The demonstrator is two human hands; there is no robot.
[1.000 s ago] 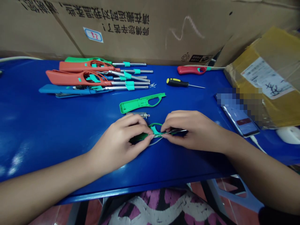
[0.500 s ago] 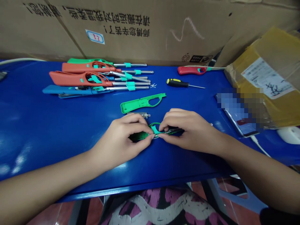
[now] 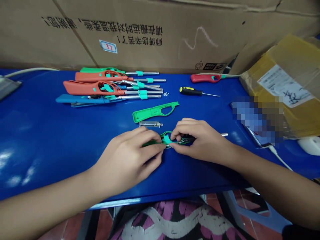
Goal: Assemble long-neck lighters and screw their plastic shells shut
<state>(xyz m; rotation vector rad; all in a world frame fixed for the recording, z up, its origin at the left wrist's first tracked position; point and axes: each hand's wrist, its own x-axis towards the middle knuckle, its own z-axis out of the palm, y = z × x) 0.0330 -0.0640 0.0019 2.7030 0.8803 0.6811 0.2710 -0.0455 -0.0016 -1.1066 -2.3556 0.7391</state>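
Between my hands lies an opened green long-nosed lighter (image 3: 163, 134), one half of its casing with a teal trigger (image 3: 166, 139) inside. My left hand (image 3: 132, 155) is closed over its handle end, back of the hand up, hiding most of the handle. My right hand (image 3: 202, 140) pinches near the trigger with thumb and fingers. The tip of a metal tube (image 3: 224, 134) sticks out beyond that hand. Just behind lie a clear fuel tank (image 3: 150, 124) and the other green casing half (image 3: 147, 113), its inner side up.
Several lighters in orange (image 3: 91, 88), blue and green are piled at the back left. A screwdriver (image 3: 191, 91) and a red lighter handle (image 3: 203, 78) lie at the back right. A phone (image 3: 260, 141), a taped carton (image 3: 297, 113) and a large cardboard box (image 3: 150, 20) border the blue table.
My left hand has turned more palm-down, its fingers now lower over the lighter. The view has shifted slightly, and the fuel tank shows more fully. My right hand keeps its pinch.
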